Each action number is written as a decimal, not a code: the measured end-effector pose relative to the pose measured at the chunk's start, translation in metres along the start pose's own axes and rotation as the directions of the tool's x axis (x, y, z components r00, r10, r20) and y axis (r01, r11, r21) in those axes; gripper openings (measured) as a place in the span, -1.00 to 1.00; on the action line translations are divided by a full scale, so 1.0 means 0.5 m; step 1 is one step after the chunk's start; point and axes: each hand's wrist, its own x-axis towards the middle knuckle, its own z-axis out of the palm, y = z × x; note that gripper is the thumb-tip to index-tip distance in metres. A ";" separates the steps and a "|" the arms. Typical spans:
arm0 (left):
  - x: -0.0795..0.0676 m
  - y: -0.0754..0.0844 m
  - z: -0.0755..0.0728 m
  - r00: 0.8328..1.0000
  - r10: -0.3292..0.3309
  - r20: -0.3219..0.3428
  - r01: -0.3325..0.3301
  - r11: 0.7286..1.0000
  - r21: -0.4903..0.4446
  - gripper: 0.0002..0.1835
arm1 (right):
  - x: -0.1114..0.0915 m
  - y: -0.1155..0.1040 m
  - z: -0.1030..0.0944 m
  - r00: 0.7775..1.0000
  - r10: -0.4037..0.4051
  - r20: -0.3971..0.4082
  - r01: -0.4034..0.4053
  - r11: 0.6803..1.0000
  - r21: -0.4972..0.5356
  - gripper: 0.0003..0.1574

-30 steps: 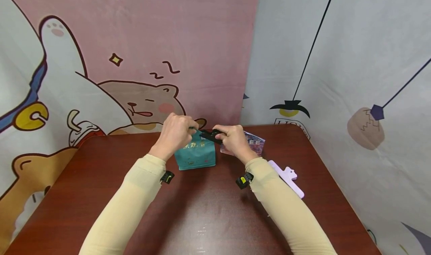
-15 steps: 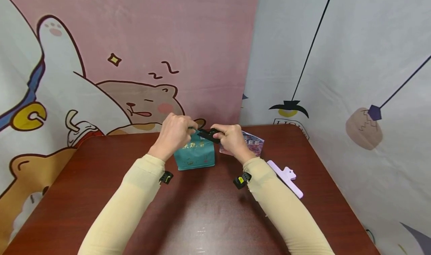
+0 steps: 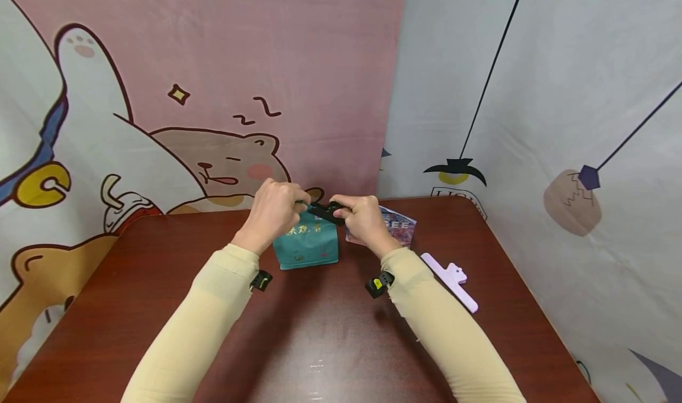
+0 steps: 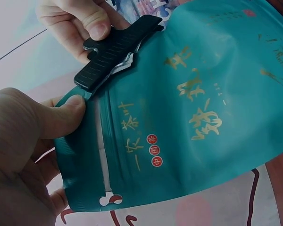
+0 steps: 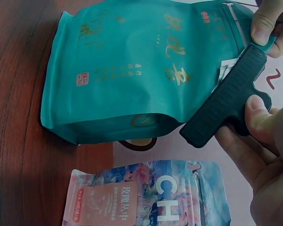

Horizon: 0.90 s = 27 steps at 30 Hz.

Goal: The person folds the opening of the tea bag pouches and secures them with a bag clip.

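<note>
A teal pouch of tea [image 3: 308, 250] with gold lettering stands on the table. Its top edge is pinched between the thumb and fingers of my left hand [image 3: 273, 215]. My right hand [image 3: 364, 221] grips a black bag clip [image 5: 224, 96] by its handles, thumb on one side and fingers on the other. In the left wrist view the clip [image 4: 118, 55] lies across the pouch's upper corner, one end close to my left thumb [image 4: 71, 113]. A crumpled whitish strip [image 4: 125, 64] shows along the clip's edge.
Behind my right hand stands a pink and blue printed pouch [image 5: 153, 195], upright near the table's back edge. On the right of the brown table [image 3: 319, 344] lies a lilac clip [image 3: 452, 280]. A printed curtain [image 3: 319, 83] hangs behind.
My right hand and the black bag clip have shifted slightly left, closer to my left hand. The left hand keeps its hold on the tea pouch, which stays in place.
</note>
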 end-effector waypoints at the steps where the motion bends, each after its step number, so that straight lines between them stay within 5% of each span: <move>1: 0.000 0.000 0.000 1.000 0.000 -0.001 0.000 1.000 0.001 -0.83 | 0.000 0.000 0.000 1.000 0.002 0.001 -0.002 1.000 -0.001 -0.85; 12: 0.002 -0.001 -0.001 1.000 -0.011 0.000 0.011 1.000 -0.016 -0.86 | 0.004 -0.009 -0.002 0.999 0.047 0.023 -0.048 0.998 0.038 -0.80; 19: -0.008 -0.014 -0.012 0.994 -0.105 0.004 0.104 0.984 -0.143 -0.90 | 0.003 -0.010 0.001 0.998 0.059 0.034 -0.060 0.997 0.040 -0.82; 27: -0.006 -0.019 -0.014 0.998 -0.057 -0.019 0.053 0.984 -0.172 -0.91 | 0.003 -0.012 -0.002 0.998 0.060 0.022 -0.060 0.998 0.019 -0.78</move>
